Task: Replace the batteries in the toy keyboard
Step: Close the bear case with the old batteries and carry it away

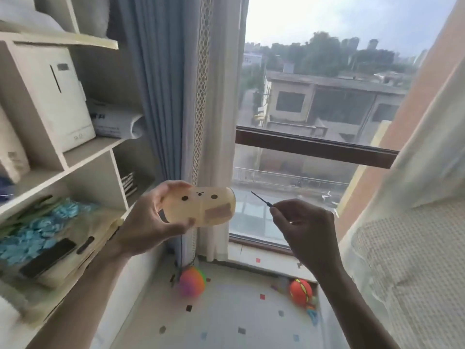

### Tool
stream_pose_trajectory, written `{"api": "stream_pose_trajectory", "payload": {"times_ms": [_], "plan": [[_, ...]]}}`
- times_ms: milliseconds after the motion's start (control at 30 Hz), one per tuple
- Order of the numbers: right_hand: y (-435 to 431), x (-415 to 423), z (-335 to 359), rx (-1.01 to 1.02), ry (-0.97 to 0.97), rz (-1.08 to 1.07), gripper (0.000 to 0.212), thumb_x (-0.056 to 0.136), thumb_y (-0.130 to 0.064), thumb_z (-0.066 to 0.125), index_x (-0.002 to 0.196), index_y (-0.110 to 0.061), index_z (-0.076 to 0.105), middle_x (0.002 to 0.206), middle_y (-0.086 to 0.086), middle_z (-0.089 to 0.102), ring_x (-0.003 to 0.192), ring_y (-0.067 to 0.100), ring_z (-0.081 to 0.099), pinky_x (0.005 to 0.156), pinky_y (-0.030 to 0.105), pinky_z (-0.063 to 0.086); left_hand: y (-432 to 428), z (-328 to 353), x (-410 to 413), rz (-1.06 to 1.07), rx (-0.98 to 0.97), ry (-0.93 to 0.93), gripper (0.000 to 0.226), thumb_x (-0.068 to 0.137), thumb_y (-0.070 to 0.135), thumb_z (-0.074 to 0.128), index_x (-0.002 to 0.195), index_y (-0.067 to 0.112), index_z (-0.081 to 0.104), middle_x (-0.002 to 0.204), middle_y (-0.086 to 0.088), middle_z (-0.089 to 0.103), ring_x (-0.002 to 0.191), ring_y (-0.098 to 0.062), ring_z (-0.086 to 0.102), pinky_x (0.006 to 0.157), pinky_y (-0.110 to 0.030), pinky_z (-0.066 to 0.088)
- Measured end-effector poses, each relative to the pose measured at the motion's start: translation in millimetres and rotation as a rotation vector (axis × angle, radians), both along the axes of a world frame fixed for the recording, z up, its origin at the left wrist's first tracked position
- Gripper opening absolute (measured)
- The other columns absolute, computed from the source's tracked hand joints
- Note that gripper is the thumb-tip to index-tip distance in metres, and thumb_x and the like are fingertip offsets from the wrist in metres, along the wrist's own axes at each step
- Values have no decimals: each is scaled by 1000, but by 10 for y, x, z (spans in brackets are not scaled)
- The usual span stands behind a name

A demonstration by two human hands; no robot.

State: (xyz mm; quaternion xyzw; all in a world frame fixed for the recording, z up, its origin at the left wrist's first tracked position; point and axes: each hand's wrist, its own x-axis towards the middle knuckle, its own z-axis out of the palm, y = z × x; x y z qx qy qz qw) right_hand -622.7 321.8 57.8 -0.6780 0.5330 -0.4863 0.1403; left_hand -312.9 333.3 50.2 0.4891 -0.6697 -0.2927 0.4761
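My left hand holds a pale yellow, rounded toy by its left end, lifted in front of the window. Its upper side shows a small drawn face with two black dots, and brownish patches mark the side toward me. My right hand pinches a thin dark screwdriver whose tip points up and left toward the toy, a short gap away from its right end. No batteries are in view.
White shelves on the left carry boxes, a white device and blue packets. A grey-blue curtain hangs behind the toy. On the mat below lie a rainbow ball and an orange ball. A sheer curtain hangs at right.
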Motion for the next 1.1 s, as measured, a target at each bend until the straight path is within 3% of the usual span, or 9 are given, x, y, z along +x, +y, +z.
{"api": "stream_pose_trajectory", "payload": {"times_ms": [167, 333, 433, 567, 733, 900, 1000, 1100], "plan": [[-1180, 381, -24, -5, -1, 166, 17, 83, -10, 83, 77, -26, 80, 82, -31, 75, 72, -3, 74, 72, 25, 62, -766, -93, 336, 164, 31, 42, 71, 63, 28, 85, 129, 30, 60, 118, -2, 73, 110, -19, 70, 94, -38, 58], [-2333, 1001, -120, 4, -20, 321, 18, 83, -12, 84, 79, -29, 80, 81, -30, 76, 71, -2, 75, 72, 19, 60, -1355, -273, 851, 348, 33, 82, 73, 59, 34, 84, 128, 31, 59, 114, 3, 73, 103, -12, 71, 83, -26, 60], [-2981, 1511, -124, -8, -7, 428, 11, 85, -14, 84, 84, -24, 83, 73, -21, 78, 70, -2, 76, 71, 19, 62, -1665, -306, 1245, 463, 25, 61, 74, 59, 39, 85, 128, 32, 59, 110, 4, 72, 99, -12, 69, 77, -28, 61], [-3811, 2387, -38, -18, 38, 577, 6, 87, -17, 81, 85, -22, 84, 72, -21, 76, 69, -10, 73, 66, 11, 58, -2026, -268, 1847, 654, 27, 38, 72, 60, 47, 84, 126, 35, 59, 113, 6, 71, 104, -13, 67, 80, -33, 63], [-4480, 3493, -90, -70, 7, 757, 8, 86, -13, 80, 83, -19, 84, 69, -14, 77, 65, -5, 74, 69, 24, 63, -2298, -244, 2405, 849, 40, 35, 74, 59, 47, 85, 128, 35, 59, 117, 15, 68, 108, -1, 64, 82, -25, 61], [-4888, 4548, -326, 3, 150, 927, 14, 94, -22, 73, 84, -21, 82, 71, -8, 79, 61, 5, 72, 67, 29, 63, -2614, -454, 2835, 1066, 155, 30, 74, 64, 31, 91, 129, 36, 56, 126, 12, 62, 119, -14, 59, 96, -37, 56], [-5045, 5145, -496, 31, 261, 987, 28, 94, -17, 66, 67, -12, 72, 58, 0, 69, 53, 22, 62, 62, 37, 59, -2877, -585, 3024, 1220, 224, 14, 74, 67, 22, 89, 131, 35, 54, 124, 14, 61, 115, -11, 59, 96, -38, 56], [-5116, 5594, -650, 15, 357, 991, 32, 93, -12, 64, 61, -10, 65, 55, 4, 61, 46, 16, 46, 54, 31, 44, -3065, -669, 3179, 1305, 292, 60, 72, 70, 22, 87, 133, 31, 52, 122, 14, 61, 114, -8, 60, 92, -30, 55]]}}
